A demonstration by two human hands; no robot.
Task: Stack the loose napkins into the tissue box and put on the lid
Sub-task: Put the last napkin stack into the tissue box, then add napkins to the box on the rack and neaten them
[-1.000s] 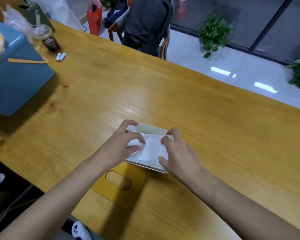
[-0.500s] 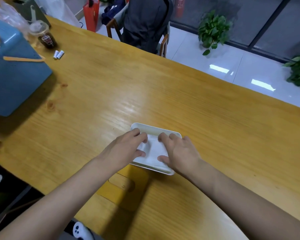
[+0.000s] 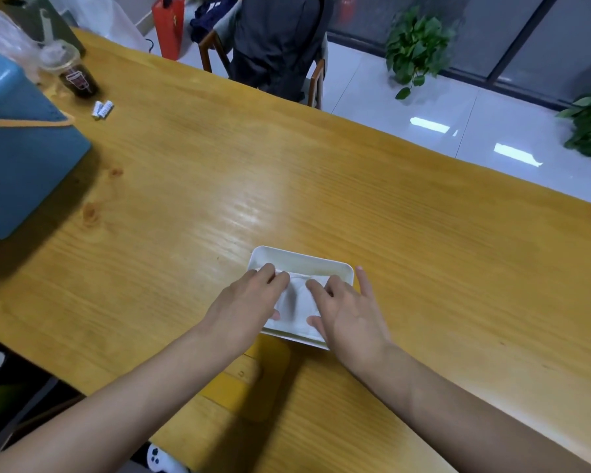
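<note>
A second ago my fingers were curled, tugging at the soft white paper napkins. Now both hands lie flat and apart, left hand and right hand pressing the stack down inside the shallow white rectangular tissue box, which sits near the worktop's edge closest to me. I judge the napkins seated and the lid next.

I count one box, one napkin stack (I cannot count its sheets) and one flat yellow wooden lid with an oval slot, at 7 o'clock just beside the box and partly under my left forearm. Far off at 10 o'clock lie two small white cylinders.
</note>
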